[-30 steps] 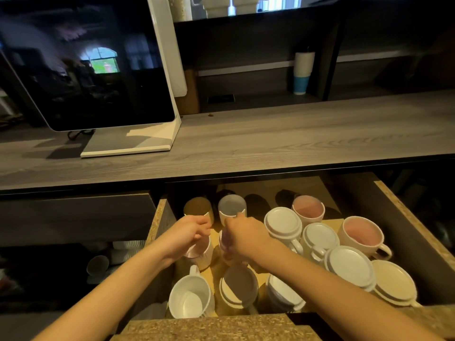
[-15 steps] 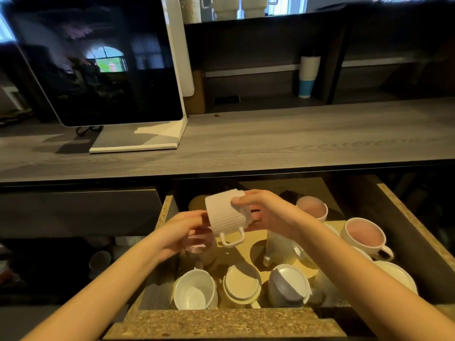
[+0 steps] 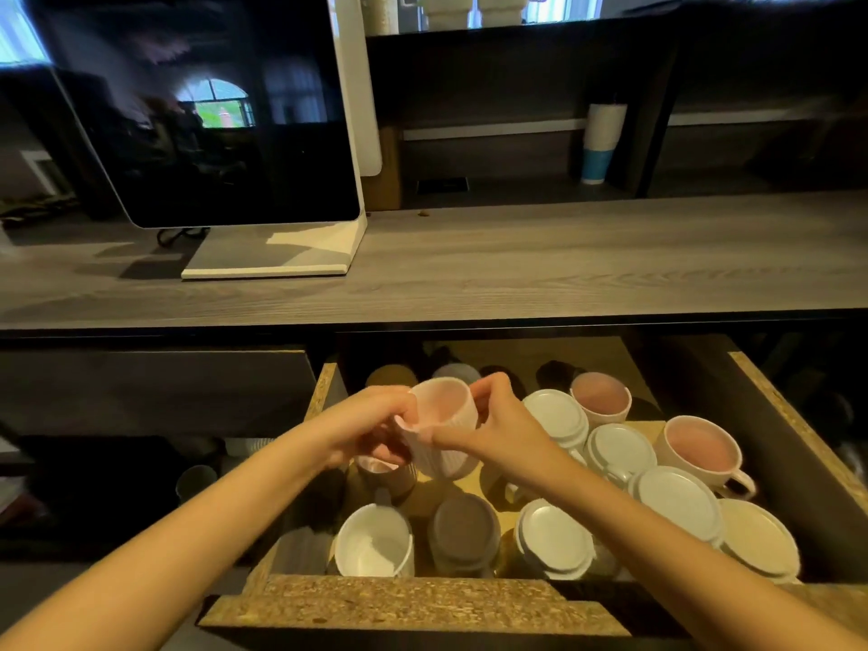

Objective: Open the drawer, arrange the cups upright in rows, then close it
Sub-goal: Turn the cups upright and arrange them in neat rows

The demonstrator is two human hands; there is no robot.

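Note:
The drawer point(image 3: 798, 425) under the counter stands pulled out, full of cups. A white ribbed cup point(image 3: 444, 427) with a pink inside hangs mouth-up above the drawer's left middle. My right hand point(image 3: 488, 422) grips its right side and my left hand point(image 3: 366, 425) holds its left rim. Under my left hand stands a brown cup point(image 3: 390, 476), partly hidden. Two pink-lined mugs point(image 3: 700, 448) stand upright at the right. Several white cups point(image 3: 556, 411) lie bottom-up. A white mug point(image 3: 373, 540) stands upright at the front left beside an upturned brown cup point(image 3: 465, 528).
A grey wooden counter point(image 3: 563, 265) runs above the drawer. A large screen on a white stand point(image 3: 225, 115) sits at its left. A stack of paper cups point(image 3: 599, 143) stands on a back shelf. The drawer's chipboard front edge point(image 3: 413, 603) lies below my arms.
The ribbed cup, lifted out and on its side half a second ago, has been turned mouth-up. Both hands have come together on it.

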